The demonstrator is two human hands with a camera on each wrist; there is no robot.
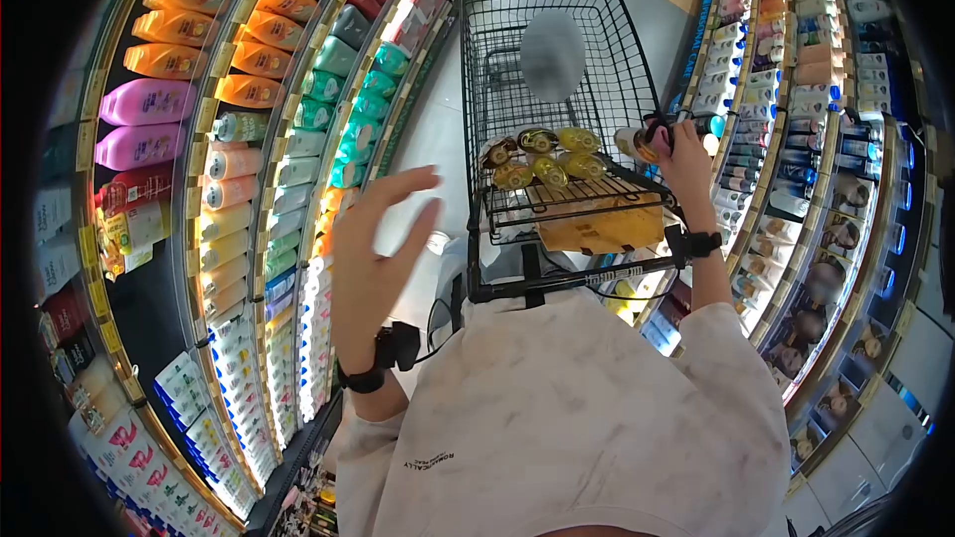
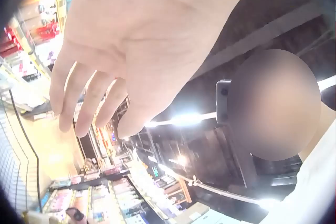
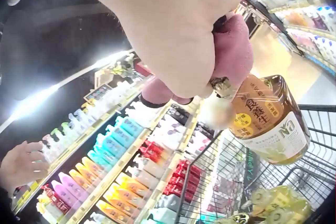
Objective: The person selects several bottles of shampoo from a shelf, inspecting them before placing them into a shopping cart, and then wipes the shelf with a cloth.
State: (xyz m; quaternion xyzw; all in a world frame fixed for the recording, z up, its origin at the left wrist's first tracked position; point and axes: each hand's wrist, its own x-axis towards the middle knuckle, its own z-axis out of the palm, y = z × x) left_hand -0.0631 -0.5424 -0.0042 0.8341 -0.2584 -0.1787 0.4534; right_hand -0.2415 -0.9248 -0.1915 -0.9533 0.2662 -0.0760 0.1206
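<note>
My right hand (image 1: 688, 167) grips a bottle (image 3: 286, 129) at its upper end, over the right side of the black wire shopping cart (image 1: 622, 25). Amber contents show through this bottle, which has a brown and white label with Chinese characters. A mauve-pink piece (image 3: 233, 50) with dark edges shows at the fingers, by the bottle's top. My left hand (image 1: 373, 249) is raised left of the cart handle, fingers extended and thumb apart; its bare palm faces the left wrist view. Several yellow-capped bottles (image 1: 547, 171) lie together in the near part of the cart.
Shelves with orange bottles (image 1: 184, 28) and other toiletries line the left side. More stocked shelves (image 1: 786, 139) run along the right, close to the right arm. The cart's handlebar (image 1: 597, 275) is right before the body, with a yellow-orange item (image 1: 602, 224) beneath the wire rack.
</note>
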